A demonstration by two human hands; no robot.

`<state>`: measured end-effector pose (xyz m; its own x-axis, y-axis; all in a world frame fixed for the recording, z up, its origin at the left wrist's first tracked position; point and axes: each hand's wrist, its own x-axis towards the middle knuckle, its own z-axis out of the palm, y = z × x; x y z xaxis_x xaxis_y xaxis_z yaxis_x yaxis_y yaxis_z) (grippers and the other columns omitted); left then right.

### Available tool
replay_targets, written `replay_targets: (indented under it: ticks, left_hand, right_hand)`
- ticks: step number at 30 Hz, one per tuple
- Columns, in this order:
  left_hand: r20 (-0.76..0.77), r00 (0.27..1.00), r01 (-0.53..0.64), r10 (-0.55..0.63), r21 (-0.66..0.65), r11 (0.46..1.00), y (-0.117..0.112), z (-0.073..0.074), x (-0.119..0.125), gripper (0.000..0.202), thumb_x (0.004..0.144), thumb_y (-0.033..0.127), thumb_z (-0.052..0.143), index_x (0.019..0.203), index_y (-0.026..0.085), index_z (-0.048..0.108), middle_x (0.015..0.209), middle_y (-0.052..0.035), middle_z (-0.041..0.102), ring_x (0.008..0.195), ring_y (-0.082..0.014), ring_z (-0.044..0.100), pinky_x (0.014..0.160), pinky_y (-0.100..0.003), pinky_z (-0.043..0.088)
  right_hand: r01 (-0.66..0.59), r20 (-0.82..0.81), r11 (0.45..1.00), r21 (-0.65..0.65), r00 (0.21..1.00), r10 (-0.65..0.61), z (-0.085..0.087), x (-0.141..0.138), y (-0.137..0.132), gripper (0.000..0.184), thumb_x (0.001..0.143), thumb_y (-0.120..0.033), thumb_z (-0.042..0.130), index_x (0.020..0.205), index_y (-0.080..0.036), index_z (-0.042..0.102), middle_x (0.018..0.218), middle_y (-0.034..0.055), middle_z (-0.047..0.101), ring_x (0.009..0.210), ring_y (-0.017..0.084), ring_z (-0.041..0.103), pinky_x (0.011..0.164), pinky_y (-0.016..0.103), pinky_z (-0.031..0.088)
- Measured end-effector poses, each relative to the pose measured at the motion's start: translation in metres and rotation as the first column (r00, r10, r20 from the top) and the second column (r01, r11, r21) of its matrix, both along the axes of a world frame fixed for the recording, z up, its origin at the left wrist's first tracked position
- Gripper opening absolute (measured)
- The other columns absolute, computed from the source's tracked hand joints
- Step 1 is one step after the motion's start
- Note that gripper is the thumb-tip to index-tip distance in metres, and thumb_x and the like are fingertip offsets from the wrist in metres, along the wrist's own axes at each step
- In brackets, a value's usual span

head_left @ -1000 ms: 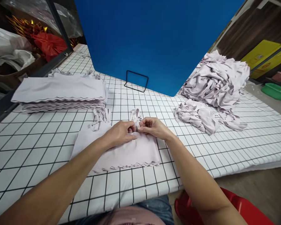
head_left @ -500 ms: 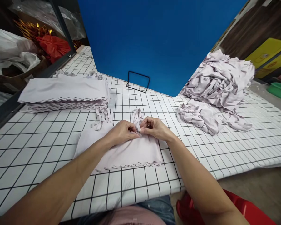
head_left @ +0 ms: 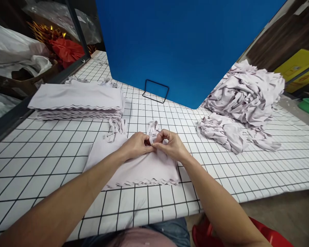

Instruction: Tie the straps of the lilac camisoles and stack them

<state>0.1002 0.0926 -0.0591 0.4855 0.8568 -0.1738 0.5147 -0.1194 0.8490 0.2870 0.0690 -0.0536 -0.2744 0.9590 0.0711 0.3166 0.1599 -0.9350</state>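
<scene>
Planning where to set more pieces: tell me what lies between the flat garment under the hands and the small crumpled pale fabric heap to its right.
Head view: only bare grid-patterned tablecloth lies between the flat pale lilac garment and the small crumpled heap.

Both hands' fingers (head_left: 154, 145) have drawn closer together, pinching the strap (head_left: 152, 136) tighter.

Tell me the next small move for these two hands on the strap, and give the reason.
Probably lay the strap flat along the top edge of the folded garment. The left hand and the right hand meet and pinch it together at that edge, the other strap bundle already lies loose at the garment's far left corner, and the garment lies flat on the gridded table.
</scene>
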Motion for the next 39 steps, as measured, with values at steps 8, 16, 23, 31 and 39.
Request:
replay_targets:
  ticks: [8, 16, 23, 31, 39]
  left_hand:
    - [-0.015, 0.999, -0.038, 0.038, 0.007, 0.999, 0.000, -0.001, 0.002, 0.021, 0.066, 0.034, 0.067, 0.060, 0.017, 0.057, 0.059, 0.0015, 0.059, 0.058, -0.0139, 0.052, 0.052, -0.025, 0.035]
    - [-0.126, 0.990, -0.052, 0.058, 0.052, 0.997, -0.002, 0.003, 0.007, 0.014, 0.060, 0.024, 0.061, 0.056, 0.018, 0.050, 0.055, 0.0016, 0.053, 0.053, -0.0134, 0.048, 0.047, -0.026, 0.030]
    - [-0.023, 1.000, 0.004, -0.004, 0.021, 1.000, 0.000, 0.002, 0.001, 0.015, 0.064, 0.029, 0.066, 0.065, 0.017, 0.056, 0.060, 0.0025, 0.052, 0.057, -0.0125, 0.047, 0.050, -0.024, 0.031]
    - [0.090, 0.993, 0.075, -0.073, -0.020, 0.997, 0.000, 0.001, -0.004, 0.024, 0.073, 0.039, 0.066, 0.071, 0.015, 0.064, 0.066, 0.0015, 0.057, 0.062, -0.0120, 0.049, 0.056, -0.024, 0.035]
    - [-0.031, 0.999, 0.026, -0.025, 0.047, 0.999, -0.003, -0.001, 0.002, 0.020, 0.070, 0.034, 0.064, 0.062, 0.017, 0.056, 0.058, 0.0023, 0.052, 0.057, -0.0126, 0.046, 0.051, -0.025, 0.031]
  right_hand:
    - [-0.050, -0.183, 0.985, -0.167, 0.983, 0.018, -0.012, 0.002, 0.006, 0.025, 0.073, -0.028, 0.078, 0.086, -0.019, 0.058, 0.078, -0.0017, 0.061, 0.070, 0.011, 0.056, 0.065, 0.025, 0.045]
    - [-0.012, -0.253, 0.989, -0.150, 0.967, -0.027, -0.012, -0.010, 0.000, 0.025, 0.071, -0.029, 0.080, 0.077, -0.018, 0.058, 0.073, -0.0015, 0.059, 0.065, 0.010, 0.053, 0.060, 0.026, 0.042]
    - [0.016, -0.368, 0.969, -0.246, 0.923, -0.109, -0.014, -0.010, 0.004, 0.035, 0.062, -0.032, 0.086, 0.072, -0.019, 0.054, 0.073, -0.0023, 0.061, 0.064, 0.010, 0.054, 0.061, 0.026, 0.044]
    - [0.015, -0.350, 0.969, -0.247, 0.931, -0.104, -0.013, -0.003, 0.006, 0.031, 0.063, -0.028, 0.084, 0.071, -0.018, 0.055, 0.070, -0.0031, 0.059, 0.060, 0.008, 0.051, 0.057, 0.024, 0.039]
    - [-0.029, -0.333, 0.972, -0.231, 0.942, -0.051, -0.007, -0.010, -0.002, 0.029, 0.072, -0.031, 0.079, 0.085, -0.021, 0.056, 0.078, -0.0022, 0.060, 0.070, 0.011, 0.056, 0.067, 0.027, 0.045]
